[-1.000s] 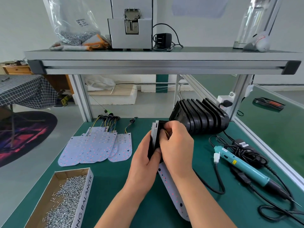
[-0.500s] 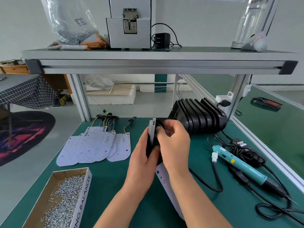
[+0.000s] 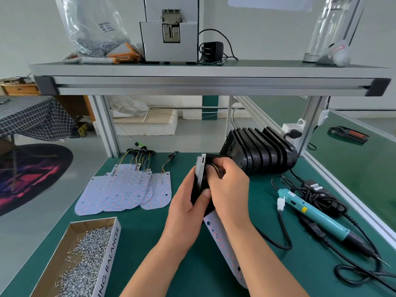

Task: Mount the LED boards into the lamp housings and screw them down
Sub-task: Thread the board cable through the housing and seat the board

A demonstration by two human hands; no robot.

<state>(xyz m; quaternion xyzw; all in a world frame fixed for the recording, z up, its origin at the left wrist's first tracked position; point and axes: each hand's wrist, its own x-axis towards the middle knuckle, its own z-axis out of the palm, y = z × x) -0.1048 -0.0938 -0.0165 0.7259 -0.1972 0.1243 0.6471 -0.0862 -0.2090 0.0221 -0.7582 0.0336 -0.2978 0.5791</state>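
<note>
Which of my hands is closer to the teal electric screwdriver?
Right. The right hand holds the lamp housing on its right, toward the electric screwdriver lying further right; the left hand grips its left side.

Landmark: lamp housing (image 3: 200,179), held on edge over mid-table (image 3: 150,232).
Left of it lay the LED boards (image 3: 126,189), fanned and overlapping.
Front-left of it sat the screw box (image 3: 110,254), with screws (image 3: 85,260) inside.
Behind it to the right stood the row of housings (image 3: 261,153), leaning together.
Right of it lay the screwdriver (image 3: 317,215), on its cables (image 3: 321,194).
Directly before it lay one loose board (image 3: 222,247).
The shelf (image 3: 192,70) ran above it.
</note>
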